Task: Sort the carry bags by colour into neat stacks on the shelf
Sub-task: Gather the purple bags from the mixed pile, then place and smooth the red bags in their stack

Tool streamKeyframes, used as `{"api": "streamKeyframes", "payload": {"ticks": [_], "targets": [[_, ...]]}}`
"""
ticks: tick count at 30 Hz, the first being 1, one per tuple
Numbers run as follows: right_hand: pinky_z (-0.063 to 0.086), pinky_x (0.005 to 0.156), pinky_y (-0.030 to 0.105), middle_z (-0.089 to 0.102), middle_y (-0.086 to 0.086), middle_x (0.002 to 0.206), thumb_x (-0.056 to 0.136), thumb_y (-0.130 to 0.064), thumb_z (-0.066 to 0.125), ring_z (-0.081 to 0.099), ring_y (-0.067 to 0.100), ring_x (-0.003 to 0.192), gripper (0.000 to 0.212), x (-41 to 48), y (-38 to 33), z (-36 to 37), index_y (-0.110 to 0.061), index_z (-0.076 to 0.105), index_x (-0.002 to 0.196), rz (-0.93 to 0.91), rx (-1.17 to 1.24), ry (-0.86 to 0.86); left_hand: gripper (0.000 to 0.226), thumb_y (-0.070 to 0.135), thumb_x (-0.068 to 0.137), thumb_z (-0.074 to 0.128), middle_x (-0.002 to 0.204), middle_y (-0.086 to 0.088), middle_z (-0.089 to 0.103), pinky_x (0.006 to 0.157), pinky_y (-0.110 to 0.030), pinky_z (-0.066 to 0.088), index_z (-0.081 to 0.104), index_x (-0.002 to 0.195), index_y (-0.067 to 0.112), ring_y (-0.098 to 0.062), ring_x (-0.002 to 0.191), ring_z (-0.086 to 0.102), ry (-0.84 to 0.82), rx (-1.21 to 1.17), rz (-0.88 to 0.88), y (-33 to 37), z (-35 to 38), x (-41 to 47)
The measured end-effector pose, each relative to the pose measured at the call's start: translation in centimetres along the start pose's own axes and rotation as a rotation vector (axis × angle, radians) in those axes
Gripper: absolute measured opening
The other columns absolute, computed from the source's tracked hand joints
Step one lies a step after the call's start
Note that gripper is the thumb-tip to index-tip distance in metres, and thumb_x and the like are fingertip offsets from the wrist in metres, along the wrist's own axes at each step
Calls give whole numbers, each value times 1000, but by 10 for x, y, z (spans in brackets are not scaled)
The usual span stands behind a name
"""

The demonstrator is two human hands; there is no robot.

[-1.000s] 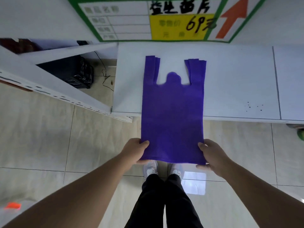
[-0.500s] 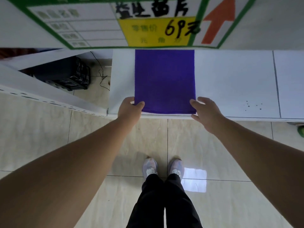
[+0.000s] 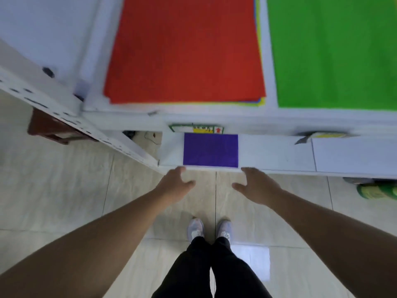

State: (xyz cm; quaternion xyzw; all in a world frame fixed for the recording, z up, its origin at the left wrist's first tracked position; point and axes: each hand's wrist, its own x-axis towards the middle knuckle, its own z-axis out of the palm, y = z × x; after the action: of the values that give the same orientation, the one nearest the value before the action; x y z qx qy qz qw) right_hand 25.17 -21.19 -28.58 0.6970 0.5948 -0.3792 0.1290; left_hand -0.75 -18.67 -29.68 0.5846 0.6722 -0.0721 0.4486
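Two bare hands hang just in front of the lower shelf point(image 3: 279, 157), both empty w/ fingers loosely spread and slightly curled, palms down. The left hand point(image 3: 175, 187) sits just below the near left corner of the purple bag point(image 3: 210, 150); its fingertips reach about to the shelf's front edge, but whether they touch it is hard to tell. The right hand point(image 3: 256, 187) mirrors it below the bag's near right corner, thumb pointing inward. The purple bag lies flat on the white lower shelf, its near edge about flush w/ the shelf front, its far part hidden under the upper shelf point(image 3: 268, 119). On that upper shelf, closer to the camera and blurred, lies a red stack point(image 3: 184, 50) w/ thin yellow and blue edges peeking out along its right and near sides — a mixed pile, red on top. Just beside it to the right, w/ a narrow white gap between, lies a green stack point(image 3: 335, 50) running off frame. A small price label point(image 3: 197, 129) hangs on the upper shelf's front lip, directly above the purple bag. Below — pale tiled floor point(image 3: 64, 190), black trousers and light sneakers point(image 3: 209, 230) side by side.
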Motion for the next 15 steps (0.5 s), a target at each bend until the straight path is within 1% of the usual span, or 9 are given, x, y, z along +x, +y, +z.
{"api": "streamKeyframes", "payload": {"ticks": [1, 3, 6, 8, 10, 11, 12, 14, 15], "targets": [[40, 109, 42, 40, 6, 154, 89, -63, 52, 43, 26, 138, 80, -17, -5, -9, -16, 32, 151, -23, -66, -13, 72, 48, 89, 63, 150, -4, 44, 66, -19, 44, 35, 151, 22, -6, 93, 57, -34, 14, -4, 4, -8, -17], [38, 111, 40, 38, 1, 156, 88, -67, 49, 40, 22, 140, 81, -49, -16, -28, -20, 31, 152, -77, -175, -54, 75, 50, 88, 63, 150, -3, 44, 78, -25, 49, 34, 151, 22, -13, 106, 59, -98, 63, 12, 16, -25, -48], [33, 113, 38, 37, -5, 157, 87, -72, 45, 36, 17, 143, 79, -85, -33, -68, -28, 32, 151, -147, -324, -100, 72, 53, 87, 63, 147, -1, 46, 90, -28, 46, 38, 148, 22, -17, 118, 55, -166, 233, 96, 39, -62, -82], [35, 112, 38, 41, -5, 155, 87, -70, 47, 39, 18, 141, 76, -101, -47, -103, -27, 37, 149, -171, -394, -105, 77, 58, 87, 61, 150, 1, 43, 99, -31, 45, 35, 151, 24, -18, 127, 51, -189, 326, 135, 60, -94, -99], [38, 110, 39, 46, -2, 151, 88, -68, 49, 45, 20, 136, 74, -112, -63, -141, -22, 44, 146, -194, -441, -107, 77, 61, 89, 58, 154, 2, 41, 108, -33, 40, 38, 151, 21, -18, 135, 45, -171, 418, 199, 84, -127, -112], [42, 108, 39, 51, -1, 146, 87, -68, 49, 51, 22, 131, 73, -118, -70, -159, -21, 49, 142, -204, -444, -107, 75, 62, 89, 57, 152, 3, 44, 107, -33, 41, 42, 148, 19, -18, 133, 47, -155, 460, 233, 98, -143, -118], [47, 103, 41, 58, 1, 139, 86, -69, 51, 59, 23, 121, 70, -124, -77, -178, -20, 55, 136, -216, -420, -100, 72, 63, 88, 58, 148, 2, 49, 102, -32, 44, 48, 144, 18, -17, 126, 52, -135, 469, 255, 110, -159, -123], [60, 82, 42, 70, 7, 114, 86, -64, 56, 69, 22, 94, 53, -134, -88, -209, -18, 66, 112, -224, -297, -97, 68, 65, 85, 61, 136, 1, 59, 86, -27, 48, 58, 135, 19, -14, 106, 58, -106, 448, 283, 132, -188, -134], [62, 72, 40, 71, 9, 105, 89, -57, 59, 71, 20, 86, 43, -140, -93, -222, -16, 67, 100, -220, -219, -99, 68, 66, 83, 63, 129, 2, 64, 84, -27, 48, 60, 133, 20, -13, 101, 59, -94, 439, 296, 141, -200, -138]]}}
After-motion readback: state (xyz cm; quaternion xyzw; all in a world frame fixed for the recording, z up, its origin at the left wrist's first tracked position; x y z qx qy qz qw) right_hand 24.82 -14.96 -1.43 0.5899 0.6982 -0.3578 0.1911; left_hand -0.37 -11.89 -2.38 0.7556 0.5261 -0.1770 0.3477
